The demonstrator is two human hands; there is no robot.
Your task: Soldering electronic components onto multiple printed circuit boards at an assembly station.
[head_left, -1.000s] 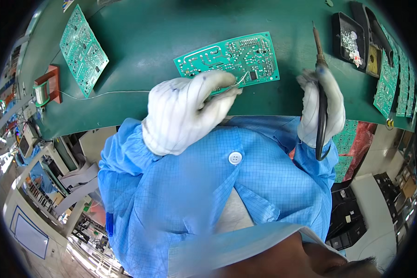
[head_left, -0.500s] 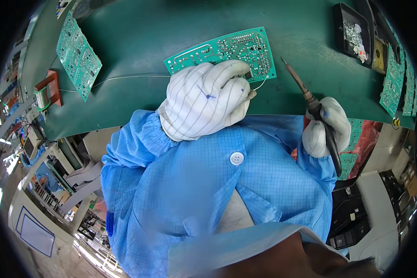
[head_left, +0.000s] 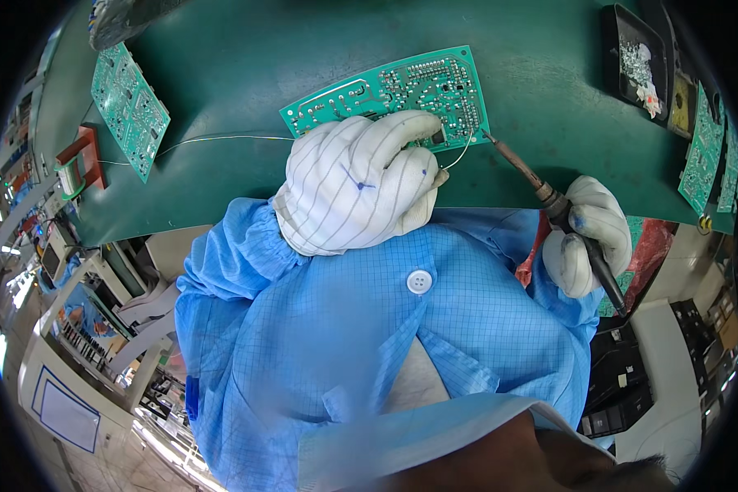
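Observation:
A green circuit board lies tilted on the bench, its soldered side up. My gloved left hand rests over its near edge, fingers curled, and hides part of the board. Thin solder wire sticks out from between the left thumb and fingers, its end at the board's lower right corner. In my gloved right hand is a soldering iron, gripped like a pen. The iron's tip is at the board's right edge, close to the wire's end; whether it touches cannot be made out.
The wire trails left to a solder spool on a reddish-brown stand. Another circuit board leans beside it. A black tray with metallic scraps sits at the far right, near more upright boards. The green bench ends near my body.
The soldering iron's tip has come left and nearer, from beyond the board's right side to its lower right corner. My left hand and the solder wire have shifted slightly.

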